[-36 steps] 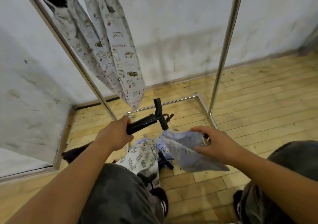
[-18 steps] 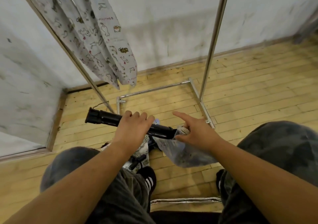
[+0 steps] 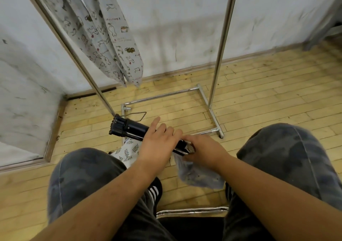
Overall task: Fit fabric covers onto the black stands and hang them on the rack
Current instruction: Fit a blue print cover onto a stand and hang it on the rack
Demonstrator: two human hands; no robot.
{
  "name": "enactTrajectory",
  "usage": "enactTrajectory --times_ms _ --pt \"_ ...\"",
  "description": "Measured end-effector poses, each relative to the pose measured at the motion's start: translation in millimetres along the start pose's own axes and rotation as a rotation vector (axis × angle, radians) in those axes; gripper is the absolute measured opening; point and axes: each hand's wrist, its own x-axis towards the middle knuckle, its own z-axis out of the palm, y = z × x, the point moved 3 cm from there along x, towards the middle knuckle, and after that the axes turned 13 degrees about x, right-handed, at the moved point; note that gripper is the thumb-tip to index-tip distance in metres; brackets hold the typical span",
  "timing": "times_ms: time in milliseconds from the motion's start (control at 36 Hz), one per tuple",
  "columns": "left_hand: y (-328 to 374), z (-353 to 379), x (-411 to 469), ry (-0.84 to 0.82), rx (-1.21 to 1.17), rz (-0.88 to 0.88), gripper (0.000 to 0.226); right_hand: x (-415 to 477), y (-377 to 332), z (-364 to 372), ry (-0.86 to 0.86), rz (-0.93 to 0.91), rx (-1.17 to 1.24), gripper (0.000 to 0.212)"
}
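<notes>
Both hands now meet on the black stand [image 3: 129, 129]: left hand [image 3: 159, 141] wrapped over its shaft, right hand [image 3: 202, 151], splayed a moment ago, pinching the blue-grey cover [image 3: 196, 175] at its near end, just before the rack [image 3: 222, 46] base. Sleeving looks begun.

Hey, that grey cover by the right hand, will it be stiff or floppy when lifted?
Probably floppy: the cover hangs limp and creased below the right hand. Likely light, since fingers alone seem to hold it up. It may snag on the stand, whose near end shows a metal part.
</notes>
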Motion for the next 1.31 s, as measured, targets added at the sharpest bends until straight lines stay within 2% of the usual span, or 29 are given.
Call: enactTrajectory --times_ms 139,278,444,583,694,778,917,972,1028,1111,1167,1306 --pt "-5 -10 -3 0.005 -0.017 -0.010 0.043 -13 -8 14 0.080 0.033 0.052 0.072" --pt "2 -13 -12 0.012 -0.037 -0.001 0.039 -20 -6 16 0.144 0.041 0.041 0.050" --pt "8 -12 -16 0.038 -0.060 0.033 0.051 -22 -1 13 0.167 0.102 0.057 0.044" --pt "10 -15 -18 0.082 -0.223 0.110 0.061 -20 6 5 0.173 0.124 0.146 0.037" --pt "18 -28 -23 0.213 -0.348 0.195 0.055 -17 18 -2 0.174 0.139 0.175 0.034" --pt "28 -37 -29 0.300 -0.429 0.221 0.039 -19 20 -10 0.235 0.143 0.264 0.034" --pt "33 -26 -34 0.102 -0.473 0.229 0.015 -19 17 -23 0.327 0.113 0.422 0.034" --pt "27 -13 -31 -0.022 -0.508 0.161 0.015 -19 13 -26 0.337 0.082 0.485 0.034" --pt "18 2 -29 -0.128 -0.578 0.022 0.016 -20 8 -27 0.323 0.044 0.558 0.031" --pt "5 24 -27 -0.241 -0.816 -0.216 0.032 -19 4 -24 0.284 0.030 0.621 0.027" --pt "1 34 -27 -0.259 -0.942 -0.321 0.042 -18 2 -22 0.262 0.035 0.667 0.026" --pt "5 36 -25 -0.257 -1.054 -0.346 0.064 -19 -3 -21 0.235 0.056 0.769 0.027"
